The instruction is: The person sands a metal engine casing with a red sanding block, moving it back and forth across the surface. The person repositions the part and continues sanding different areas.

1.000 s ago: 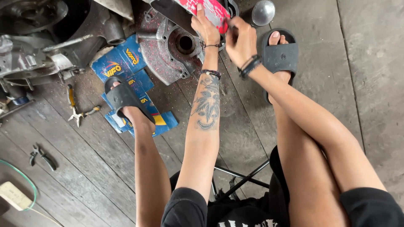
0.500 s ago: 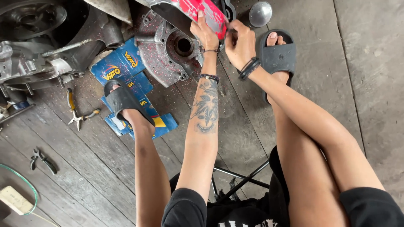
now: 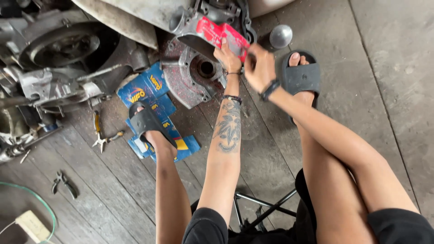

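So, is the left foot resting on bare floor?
No, the left foot, in a black sandal, rests on flattened blue cardboard lying on the plank floor.

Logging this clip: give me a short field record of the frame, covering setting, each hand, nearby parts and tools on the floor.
setting: wooden plank floor, person seated, engine parts around
left hand: fingers on a red flat package held against a metal engine part
right hand: beside the package's right end, blurred, grip unclear
below hands: round metal engine cover
under left foot: blue cardboard boxes
tools: yellow-handled pliers, dark pliers
other: grey round knob
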